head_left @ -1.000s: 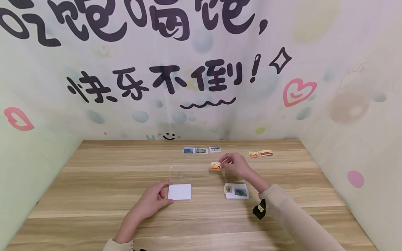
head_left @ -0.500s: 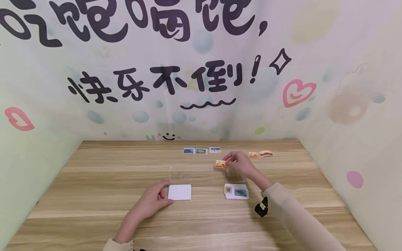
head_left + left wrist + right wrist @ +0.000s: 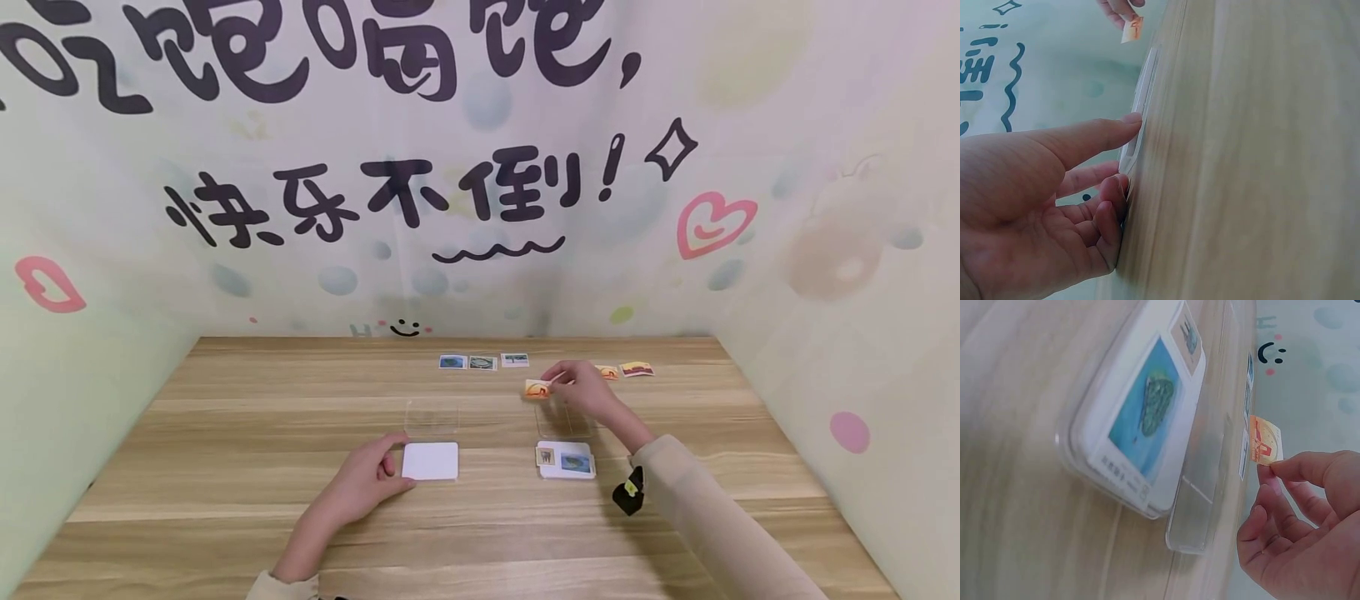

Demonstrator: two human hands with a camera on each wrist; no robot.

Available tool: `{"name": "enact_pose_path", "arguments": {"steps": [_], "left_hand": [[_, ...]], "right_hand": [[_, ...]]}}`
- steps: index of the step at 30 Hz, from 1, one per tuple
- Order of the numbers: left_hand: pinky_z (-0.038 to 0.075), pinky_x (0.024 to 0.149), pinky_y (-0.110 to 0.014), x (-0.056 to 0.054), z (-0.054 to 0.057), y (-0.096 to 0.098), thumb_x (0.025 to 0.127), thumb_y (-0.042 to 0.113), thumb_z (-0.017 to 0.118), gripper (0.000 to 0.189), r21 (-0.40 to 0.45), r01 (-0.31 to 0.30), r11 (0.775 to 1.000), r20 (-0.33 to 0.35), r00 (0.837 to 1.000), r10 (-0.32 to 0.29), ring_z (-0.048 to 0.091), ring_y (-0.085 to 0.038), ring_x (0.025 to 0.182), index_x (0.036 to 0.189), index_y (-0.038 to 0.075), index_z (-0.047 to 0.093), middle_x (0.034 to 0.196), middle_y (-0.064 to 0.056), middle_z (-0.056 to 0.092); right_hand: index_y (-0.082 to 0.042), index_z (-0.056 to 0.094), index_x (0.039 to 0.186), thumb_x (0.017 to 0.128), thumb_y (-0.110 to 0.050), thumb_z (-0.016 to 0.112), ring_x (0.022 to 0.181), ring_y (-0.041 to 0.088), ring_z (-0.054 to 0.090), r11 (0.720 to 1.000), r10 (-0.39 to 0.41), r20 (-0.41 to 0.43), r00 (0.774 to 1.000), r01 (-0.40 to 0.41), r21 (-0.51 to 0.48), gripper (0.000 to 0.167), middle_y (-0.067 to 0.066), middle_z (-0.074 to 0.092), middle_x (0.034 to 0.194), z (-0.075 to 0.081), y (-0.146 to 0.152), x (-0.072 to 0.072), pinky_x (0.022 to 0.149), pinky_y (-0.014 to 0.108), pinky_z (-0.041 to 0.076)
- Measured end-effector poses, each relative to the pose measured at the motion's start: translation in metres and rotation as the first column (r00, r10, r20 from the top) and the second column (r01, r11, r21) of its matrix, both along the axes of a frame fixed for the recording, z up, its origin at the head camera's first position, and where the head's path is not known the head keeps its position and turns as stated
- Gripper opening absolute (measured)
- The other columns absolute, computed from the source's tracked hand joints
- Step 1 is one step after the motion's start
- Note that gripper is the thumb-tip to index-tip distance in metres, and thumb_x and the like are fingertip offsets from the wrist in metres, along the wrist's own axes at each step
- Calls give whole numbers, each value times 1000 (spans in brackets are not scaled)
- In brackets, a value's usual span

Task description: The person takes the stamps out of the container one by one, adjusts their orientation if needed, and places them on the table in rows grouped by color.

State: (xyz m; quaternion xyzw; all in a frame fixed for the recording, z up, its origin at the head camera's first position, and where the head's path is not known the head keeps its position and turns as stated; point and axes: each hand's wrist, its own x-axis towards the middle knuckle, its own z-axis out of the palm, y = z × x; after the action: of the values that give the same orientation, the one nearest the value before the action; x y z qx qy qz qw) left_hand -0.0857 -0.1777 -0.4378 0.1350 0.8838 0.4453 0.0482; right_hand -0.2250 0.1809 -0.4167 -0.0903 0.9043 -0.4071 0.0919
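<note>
My right hand (image 3: 588,392) pinches an orange-and-yellow postage stamp (image 3: 537,389) between thumb and fingertips, held above the table just behind a clear lid (image 3: 562,425). The right wrist view shows the stamp (image 3: 1264,440) gripped at its lower edge. With thumb and a finger spread to its two edges, my left hand (image 3: 365,477) holds a shallow clear box of blank white cards (image 3: 430,463) at its left end; the left wrist view shows this box (image 3: 1145,84) edge-on. On the right, another card box (image 3: 553,473) bears a blue island stamp (image 3: 576,462) and a small brown stamp (image 3: 545,456).
A second clear lid (image 3: 432,414) lies behind the left box. Along the back lie a blue stamp (image 3: 453,362), a green stamp (image 3: 483,363) and a pale stamp (image 3: 515,360). Further right are another orange stamp (image 3: 609,372) and a red-yellow stamp (image 3: 637,368). A printed cloth stands behind.
Still pinching the orange stamp, my right hand has drifted right and slightly toward the back. My left hand stays at the box of white cards.
</note>
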Motion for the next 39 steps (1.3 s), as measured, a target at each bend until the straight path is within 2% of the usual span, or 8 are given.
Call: {"name": "enact_pose_path", "arguments": {"steps": [4, 11, 16, 32, 39], "left_hand": [[42, 62, -22, 0, 0, 0, 85, 10, 87, 56, -5, 1, 1000, -1, 1000, -1, 46, -6, 68, 131, -7, 60, 84, -2, 53], [42, 62, -22, 0, 0, 0, 85, 10, 87, 56, -6, -3, 1000, -2, 1000, 3, 46, -5, 69, 130, -8, 60, 84, -2, 54], [43, 63, -22, 0, 0, 0, 85, 10, 87, 56, -4, -2, 1000, 4, 1000, 2, 46, -6, 69, 131, -8, 60, 84, -2, 54], [42, 62, -22, -1, 1, -1, 85, 9, 87, 57, -6, 1, 1000, 24, 1000, -1, 47, -7, 69, 132, -7, 60, 84, -2, 54], [43, 62, -22, 0, 2, 0, 84, 7, 87, 56, 9, 3, 1000, 14, 1000, -4, 47, -6, 69, 131, -8, 59, 84, -3, 55]], "right_hand": [[5, 72, 113, 98, -2, 65, 89, 25, 66, 1000, 0, -8, 1000, 0, -5, 18, 21, 72, 104, -1, 4, -2, 69, 29, 52], [6, 71, 114, 99, -1, 62, 79, 23, 65, 998, -51, 29, 998, 52, -40, 19, 22, 70, 104, -1, 7, -5, 65, 28, 53], [5, 70, 116, 99, -2, 62, 84, 24, 64, 997, -67, 36, 997, 68, -25, 20, 22, 69, 107, -1, 12, -7, 69, 29, 54], [3, 71, 118, 98, -5, 64, 89, 25, 64, 993, -119, 39, 992, 119, -1, 22, 23, 70, 111, -7, 25, -16, 69, 28, 51], [5, 70, 117, 99, -5, 62, 83, 21, 60, 991, -136, 28, 990, 136, 3, 22, 23, 69, 108, -8, 33, -20, 66, 28, 48]]}}
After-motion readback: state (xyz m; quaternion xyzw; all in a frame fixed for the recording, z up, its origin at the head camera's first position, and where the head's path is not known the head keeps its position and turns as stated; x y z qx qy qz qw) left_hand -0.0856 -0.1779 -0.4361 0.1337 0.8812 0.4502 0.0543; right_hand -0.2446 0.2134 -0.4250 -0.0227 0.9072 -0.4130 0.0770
